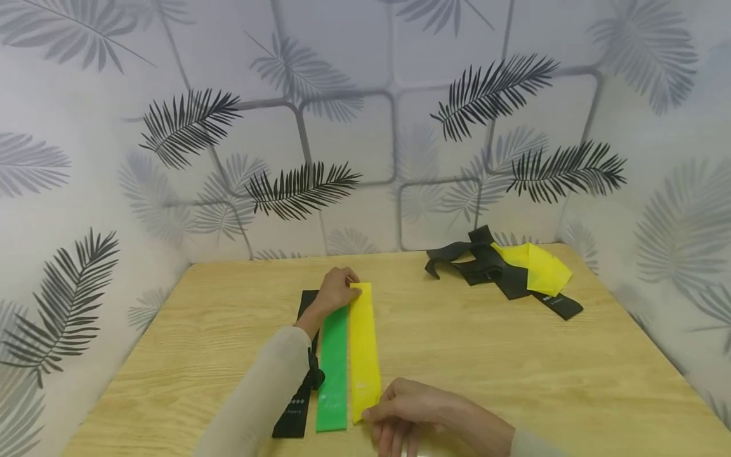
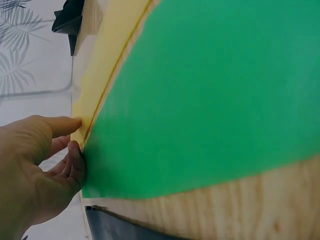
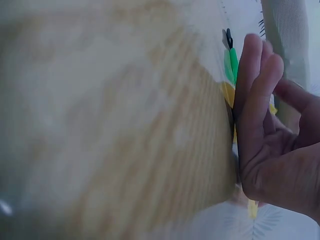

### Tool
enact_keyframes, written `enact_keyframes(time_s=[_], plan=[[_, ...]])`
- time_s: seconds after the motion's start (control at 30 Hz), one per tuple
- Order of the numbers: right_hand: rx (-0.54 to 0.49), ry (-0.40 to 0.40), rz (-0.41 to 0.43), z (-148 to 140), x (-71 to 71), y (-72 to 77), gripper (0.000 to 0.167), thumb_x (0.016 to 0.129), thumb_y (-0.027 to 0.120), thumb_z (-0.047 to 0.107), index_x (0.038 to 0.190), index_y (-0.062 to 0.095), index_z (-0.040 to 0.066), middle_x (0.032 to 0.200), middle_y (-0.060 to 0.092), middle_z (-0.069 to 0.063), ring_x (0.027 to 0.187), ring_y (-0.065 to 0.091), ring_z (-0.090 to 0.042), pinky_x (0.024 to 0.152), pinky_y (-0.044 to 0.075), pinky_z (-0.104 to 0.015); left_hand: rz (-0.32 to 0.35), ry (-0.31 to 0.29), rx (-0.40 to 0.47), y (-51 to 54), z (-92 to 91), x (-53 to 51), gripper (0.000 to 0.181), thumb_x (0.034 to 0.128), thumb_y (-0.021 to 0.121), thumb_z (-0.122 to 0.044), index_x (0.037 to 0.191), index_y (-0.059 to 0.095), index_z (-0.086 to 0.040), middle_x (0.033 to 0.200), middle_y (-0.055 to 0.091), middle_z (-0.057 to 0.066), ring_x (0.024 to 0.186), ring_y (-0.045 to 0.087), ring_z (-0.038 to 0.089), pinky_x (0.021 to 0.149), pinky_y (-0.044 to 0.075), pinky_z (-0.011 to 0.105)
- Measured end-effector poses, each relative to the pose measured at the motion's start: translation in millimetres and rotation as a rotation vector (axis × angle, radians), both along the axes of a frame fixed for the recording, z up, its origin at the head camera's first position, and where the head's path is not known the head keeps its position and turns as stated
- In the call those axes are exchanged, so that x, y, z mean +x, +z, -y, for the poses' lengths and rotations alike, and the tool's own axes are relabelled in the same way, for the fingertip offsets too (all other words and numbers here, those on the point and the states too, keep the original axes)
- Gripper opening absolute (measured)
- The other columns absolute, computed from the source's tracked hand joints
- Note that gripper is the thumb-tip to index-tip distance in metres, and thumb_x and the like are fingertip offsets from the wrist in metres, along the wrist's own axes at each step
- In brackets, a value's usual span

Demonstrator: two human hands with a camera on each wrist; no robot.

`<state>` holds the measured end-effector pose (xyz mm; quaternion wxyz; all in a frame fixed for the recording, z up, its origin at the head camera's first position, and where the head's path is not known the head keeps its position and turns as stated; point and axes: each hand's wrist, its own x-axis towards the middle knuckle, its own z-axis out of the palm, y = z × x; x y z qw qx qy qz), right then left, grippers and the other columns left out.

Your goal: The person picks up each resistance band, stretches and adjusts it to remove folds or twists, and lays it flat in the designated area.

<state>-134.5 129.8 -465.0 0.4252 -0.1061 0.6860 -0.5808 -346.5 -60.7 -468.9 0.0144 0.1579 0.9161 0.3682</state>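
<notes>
A flat yellow resistance band point(image 1: 363, 355) lies lengthwise on the table. At its far end my left hand point(image 1: 337, 289) pinches the edge between thumb and fingers; the left wrist view shows this hand point(image 2: 42, 167) at the band's end too. My right hand point(image 1: 414, 409) holds the near corner with thumb and forefinger, its other fingers low over the table. That pinch is hidden in the right wrist view, where the hand point(image 3: 272, 130) appears side-on. Just left of the yellow band lies a green resistance band point(image 1: 332, 381), and left of that a black one point(image 1: 294, 412), partly covered by my left arm.
At the back right of the wooden table point(image 1: 485, 355) lies a loose heap of black bands point(image 1: 485, 263) with a crumpled yellow band point(image 1: 542, 270) on it. Leaf-patterned wall covering point(image 1: 354, 139) stands behind the table and along its sides.
</notes>
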Motion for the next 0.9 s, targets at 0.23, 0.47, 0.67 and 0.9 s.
enact_keyframes(time_s=[0.23, 0.47, 0.67, 0.9], plan=[[-0.029, -0.059, -0.035, -26, -8.8, 3.0, 0.04, 0.102, 0.066, 0.034, 0.073, 0.068, 0.006, 0.057, 0.067, -0.002, 0.05, 0.067, -0.012, 0.045, 0.054, -0.023, -0.117, -0.027, -0.027, -8.2, -17.6, 4.1, 0.022, 0.0991, 0.071, -0.01, 0.118, 0.067, 0.0, 0.117, 0.059, 0.018, 0.106, 0.059, 0.032, 0.091, 0.053, 0.046], [0.014, -0.347, -0.218, -54, -45.9, 2.5, 0.035, 0.106, 0.055, 0.025, 0.094, 0.069, -0.005, 0.072, 0.07, -0.006, 0.061, 0.069, -0.018, 0.057, 0.06, -0.032, -0.157, -0.176, 0.001, -0.4, -56.0, 6.6, 0.017, 0.1073, 0.061, -0.02, 0.116, 0.066, -0.008, 0.107, 0.066, 0.011, 0.092, 0.06, 0.024, 0.081, 0.053, 0.039], [0.023, -0.504, -0.241, -71, -66.3, 5.4, 0.031, 0.105, 0.052, 0.022, 0.103, 0.066, -0.006, 0.08, 0.07, -0.01, 0.064, 0.07, -0.02, 0.061, 0.061, -0.036, -0.101, -0.366, -0.095, 5.5, -98.1, 4.0, 0.031, 0.1105, 0.053, -0.023, 0.136, 0.065, -0.009, 0.129, 0.065, 0.016, 0.117, 0.061, 0.032, 0.099, 0.052, 0.046], [-0.023, -0.576, -0.265, -78, -77.8, 7.3, 0.03, 0.106, 0.05, 0.017, 0.107, 0.064, -0.01, 0.081, 0.07, -0.009, 0.064, 0.067, -0.017, 0.061, 0.06, -0.033, -0.062, -0.393, -0.092, 4.7, -122.6, 0.7, 0.042, 0.1107, 0.05, -0.024, 0.149, 0.055, -0.008, 0.156, 0.048, 0.017, 0.142, 0.046, 0.036, 0.119, 0.035, 0.051]])
